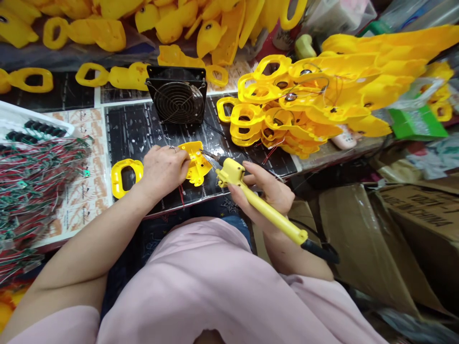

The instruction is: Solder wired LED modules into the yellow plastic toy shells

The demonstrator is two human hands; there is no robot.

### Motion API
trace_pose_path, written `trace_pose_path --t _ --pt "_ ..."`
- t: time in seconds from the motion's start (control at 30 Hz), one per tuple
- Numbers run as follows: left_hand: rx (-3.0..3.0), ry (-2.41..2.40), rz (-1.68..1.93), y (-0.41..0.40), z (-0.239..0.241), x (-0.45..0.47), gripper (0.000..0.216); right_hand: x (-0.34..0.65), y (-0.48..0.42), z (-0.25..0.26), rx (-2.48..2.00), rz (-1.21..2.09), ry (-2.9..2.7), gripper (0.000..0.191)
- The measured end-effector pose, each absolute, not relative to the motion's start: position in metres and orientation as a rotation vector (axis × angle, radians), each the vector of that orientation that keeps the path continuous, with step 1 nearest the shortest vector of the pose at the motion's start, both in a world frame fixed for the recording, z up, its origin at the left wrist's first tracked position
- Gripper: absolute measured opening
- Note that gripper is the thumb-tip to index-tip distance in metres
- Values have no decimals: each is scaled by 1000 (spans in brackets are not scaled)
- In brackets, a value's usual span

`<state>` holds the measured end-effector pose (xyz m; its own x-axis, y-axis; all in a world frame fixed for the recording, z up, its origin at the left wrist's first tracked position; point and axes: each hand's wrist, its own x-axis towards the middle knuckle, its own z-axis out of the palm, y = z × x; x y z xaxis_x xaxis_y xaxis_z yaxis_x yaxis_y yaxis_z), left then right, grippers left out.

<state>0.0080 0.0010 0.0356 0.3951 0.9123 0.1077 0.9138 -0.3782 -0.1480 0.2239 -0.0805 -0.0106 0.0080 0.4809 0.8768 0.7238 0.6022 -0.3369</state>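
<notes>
My left hand (pixel 165 169) is closed on a yellow plastic shell half (pixel 197 165), pressing it against the dark worktop; the shell's ring-shaped handle (pixel 116 179) shows to the left of the hand. The shell's hollow inner side faces up, and a red wire hangs from it over the table edge. My right hand (pixel 267 193) is wrapped round a yellow soldering gun (pixel 265 208) with a black cord end. Its dark tip points left, at the right part of the shell; I cannot tell whether the two touch.
A black fan (pixel 181 98) stands behind my hands. To the right lie stacked yellow shells (pixel 322 95) with speakers and wires. On the left, a bundle of red and green wires (pixel 43 186) lies by a white tray (pixel 39 114). Cardboard boxes (pixel 358 229) stand below right.
</notes>
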Motion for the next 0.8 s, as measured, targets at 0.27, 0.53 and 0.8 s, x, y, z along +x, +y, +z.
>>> trace_pose_path --t 0.27,0.53,0.8 --pt "-2538 -1675 -199 4 38 0 33 225 -80 -11 -1018 -230 -1647 38" --pt "-2581 -1640 -168 10 39 -6 28 228 -81 -12 -1016 -230 -1636 36" --pt "-2775 -1492 74 14 48 -15 24 229 -83 -10 -1036 -254 -1644 35"
